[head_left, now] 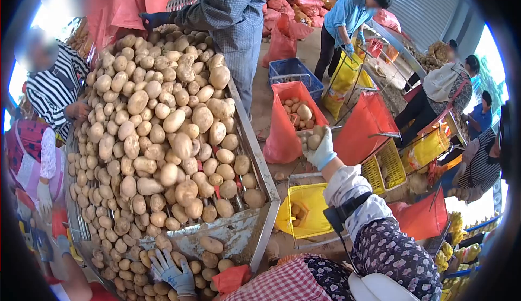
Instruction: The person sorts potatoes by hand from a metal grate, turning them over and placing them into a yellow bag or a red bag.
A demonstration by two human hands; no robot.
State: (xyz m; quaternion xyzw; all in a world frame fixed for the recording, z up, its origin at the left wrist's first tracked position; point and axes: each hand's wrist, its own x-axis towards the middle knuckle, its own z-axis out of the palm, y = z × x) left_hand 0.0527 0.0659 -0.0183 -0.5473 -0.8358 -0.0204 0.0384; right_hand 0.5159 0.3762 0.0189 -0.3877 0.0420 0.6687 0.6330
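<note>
Tan potatoes [313, 137], two or three, sit bunched in the gloved right hand [321, 150], whose fingers [329, 139] curl round them from beneath; the hand is stretched out to the right of the bench [259, 166], in the air between the red sack [282, 138] and the yellow sack [313, 210] hung open in a metal frame. Several in one grip looks a loose hold to me; the topmost could roll off the glove and land on the floor between the sacks, or bruise on the frame's bar; the reach is long, too, so a wobble of the arm might drop them short.

The left hand [172, 271], also gloved, lies with fingers spread flat on the potatoes at the bench's near end, gripping nothing; the heap [157, 127] above slopes down toward that hand, and I judge it could slide and crowd the low end.

Around stand a blue crate [296, 70] beyond the red sack and a yellow crate [386, 166] to the right; a person in a checked shirt [233, 13] is at the bench's far end, and a person in a striped top [51, 89] is across it; frames and sacks stand close together on the floor, leaving little room.
</note>
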